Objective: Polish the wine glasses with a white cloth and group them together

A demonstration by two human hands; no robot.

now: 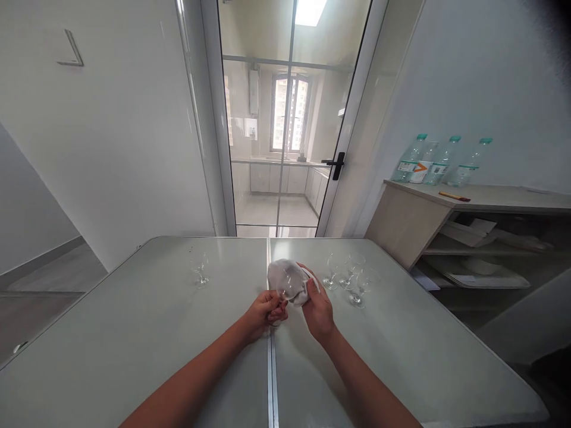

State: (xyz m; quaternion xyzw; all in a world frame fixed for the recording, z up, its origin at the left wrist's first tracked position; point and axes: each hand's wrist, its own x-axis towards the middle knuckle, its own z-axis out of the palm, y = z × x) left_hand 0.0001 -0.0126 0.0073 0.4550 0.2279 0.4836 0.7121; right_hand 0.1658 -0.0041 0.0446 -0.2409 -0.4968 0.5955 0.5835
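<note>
My left hand is closed round the stem of a clear wine glass, held above the middle of the grey table. My right hand presses a white cloth round the glass's bowl, fingers wrapped over the cloth. Three more stemmed glasses stand close together just right of my hands. One single glass stands apart on the left half of the table.
A seam runs down the table's middle. A wooden shelf unit at the right carries three water bottles and a pen. A glass door stands behind the table.
</note>
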